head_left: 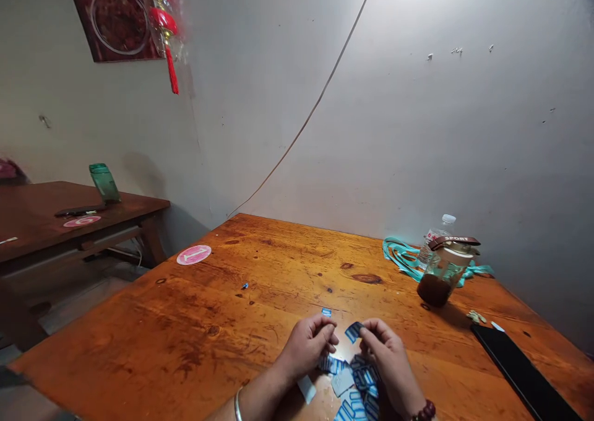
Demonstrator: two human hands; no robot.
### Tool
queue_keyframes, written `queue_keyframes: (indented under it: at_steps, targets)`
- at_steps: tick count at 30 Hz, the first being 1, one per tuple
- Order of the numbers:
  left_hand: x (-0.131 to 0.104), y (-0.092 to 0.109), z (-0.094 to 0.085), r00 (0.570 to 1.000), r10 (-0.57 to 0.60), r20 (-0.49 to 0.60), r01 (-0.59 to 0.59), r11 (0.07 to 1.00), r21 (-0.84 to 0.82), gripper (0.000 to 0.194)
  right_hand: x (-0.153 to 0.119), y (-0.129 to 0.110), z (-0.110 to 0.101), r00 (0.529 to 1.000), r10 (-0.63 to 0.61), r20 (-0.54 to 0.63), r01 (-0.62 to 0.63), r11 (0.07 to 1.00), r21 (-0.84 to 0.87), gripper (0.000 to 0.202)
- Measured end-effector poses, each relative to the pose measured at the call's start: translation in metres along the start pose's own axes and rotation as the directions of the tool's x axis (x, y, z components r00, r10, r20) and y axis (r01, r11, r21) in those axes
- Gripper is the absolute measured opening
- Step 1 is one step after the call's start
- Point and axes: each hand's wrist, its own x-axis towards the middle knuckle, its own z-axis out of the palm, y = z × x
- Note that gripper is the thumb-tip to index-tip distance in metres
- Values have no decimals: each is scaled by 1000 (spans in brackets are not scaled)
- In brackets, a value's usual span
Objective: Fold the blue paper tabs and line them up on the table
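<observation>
Between thumb and fingers, my right hand pinches a small blue-and-white striped label, held just above the table. My left hand is to its left with fingers curled together; whatever they hold, if anything, is hidden. Below and between both hands lies a loose heap of similar striped labels, partly covered by my right hand. A pale paper piece rests among them, and a white strip lies under my left wrist. One single label sits beyond my left fingertips.
A tiny blue scrap and a pink round sticker are on the wooden table. At right stand a jar of dark liquid, a plastic bottle, a turquoise strap and a black phone-like slab.
</observation>
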Motion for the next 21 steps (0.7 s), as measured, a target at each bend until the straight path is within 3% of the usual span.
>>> queue_keyframes:
  at_steps: [4,9,16,21]
  targets:
    - [7,5,-14,991,24,-130,-31,998,-50,35,32,1,-15,998,59,-31,-64,973,-221,17]
    - [9,4,-19,991,15,-133,-22,999,-48,32,62,11,-15,998,50,-36,-61,892,-448,15]
    - [15,-2,-23,985,1,-174,-12,998,-57,35,66,20,-12,995,-73,-69,6,734,-679,14]
    - [16,-4,-25,984,13,-176,-21,999,-40,36,62,20,-12,995,-77,-64,10,715,-699,12]
